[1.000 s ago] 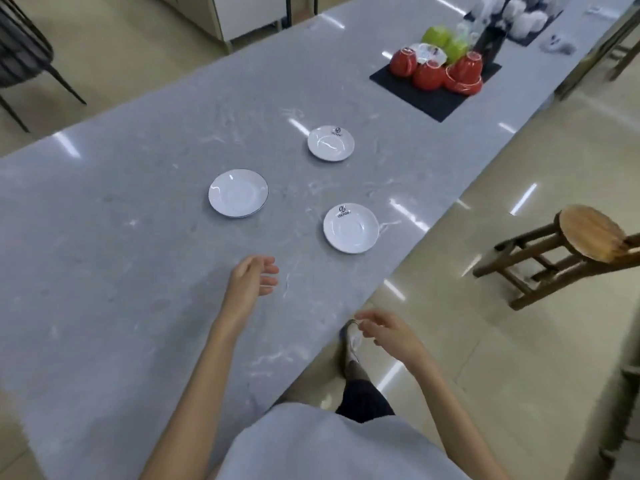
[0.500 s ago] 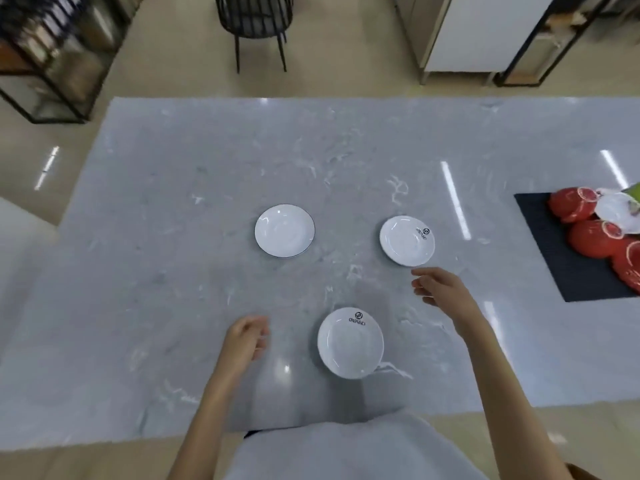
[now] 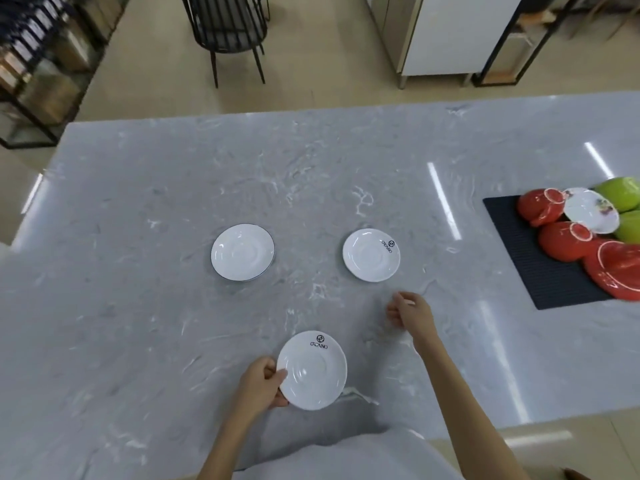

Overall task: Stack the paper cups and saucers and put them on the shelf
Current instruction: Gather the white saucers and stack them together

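Three white saucers lie on the grey marble counter (image 3: 138, 306). The near saucer (image 3: 313, 370), with a black logo, has my left hand (image 3: 261, 384) gripping its left rim, thumb on top. A second logo saucer (image 3: 371, 255) lies at the right middle. A dark-rimmed saucer (image 3: 242, 252) lies at the left middle. My right hand (image 3: 410, 315) hovers over the counter just in front of the right saucer, fingers loosely curled and holding nothing. No paper cups are in sight.
A black mat (image 3: 540, 258) at the right edge carries red cups (image 3: 568, 242), green cups (image 3: 623, 194) and a patterned saucer (image 3: 590, 210). Beyond the counter stand a black wire chair (image 3: 228, 26), a white cabinet (image 3: 450, 32) and a shelf rack (image 3: 31, 64) at far left.
My view swung round to face the counter squarely. My left hand moved right and took hold of the near saucer's rim. My right hand came up over the counter near the right saucer.
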A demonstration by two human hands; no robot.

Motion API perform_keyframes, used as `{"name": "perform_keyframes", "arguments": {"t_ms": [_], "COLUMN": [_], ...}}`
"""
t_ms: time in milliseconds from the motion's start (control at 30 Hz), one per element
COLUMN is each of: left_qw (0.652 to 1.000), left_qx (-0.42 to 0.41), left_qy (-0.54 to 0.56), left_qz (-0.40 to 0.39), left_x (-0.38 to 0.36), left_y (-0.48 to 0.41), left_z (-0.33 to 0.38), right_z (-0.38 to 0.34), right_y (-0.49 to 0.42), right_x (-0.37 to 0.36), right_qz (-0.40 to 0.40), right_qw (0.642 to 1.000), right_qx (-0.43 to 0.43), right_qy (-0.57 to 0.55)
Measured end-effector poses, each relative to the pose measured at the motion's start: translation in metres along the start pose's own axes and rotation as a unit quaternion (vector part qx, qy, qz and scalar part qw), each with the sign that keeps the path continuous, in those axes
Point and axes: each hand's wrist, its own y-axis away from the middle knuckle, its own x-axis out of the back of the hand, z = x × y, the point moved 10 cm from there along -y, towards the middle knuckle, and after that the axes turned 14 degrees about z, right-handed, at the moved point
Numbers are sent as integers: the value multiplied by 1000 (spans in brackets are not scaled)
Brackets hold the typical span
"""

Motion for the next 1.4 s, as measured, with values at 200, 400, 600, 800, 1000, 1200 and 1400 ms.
{"name": "perform_keyframes", "arguments": {"t_ms": [200, 400, 600, 800, 1000, 1200, 1400], "left_qw": [998, 994, 980, 979, 984, 986, 981], "left_qx": [-20, -17, -50, -63, -64, -57, -75], "left_qy": [7, 34, 75, 46, -3, -6, -100], "left_qz": [59, 98, 177, 191, 166, 156, 147], "left_x": [8, 35, 124, 163, 152, 142, 140], "left_y": [7, 15, -39, -116, -145, -154, -150], "left_z": [3, 22, 86, 151, 174, 175, 195], "right_z": [-42, -40, -42, -45, -47, -47, -52], "right_y": [-48, -62, -61, -55, -53, -49, -45], "right_x": [-31, -40, -47, -45, -47, -47, -46], "right_qz": [21, 61, 58, 50, 41, 41, 32], "right_qw": [999, 996, 994, 995, 997, 998, 998], "right_qx": [29, 43, 63, 61, 34, 20, 29], "right_qy": [2, 47, 68, 68, 54, 37, 36]}}
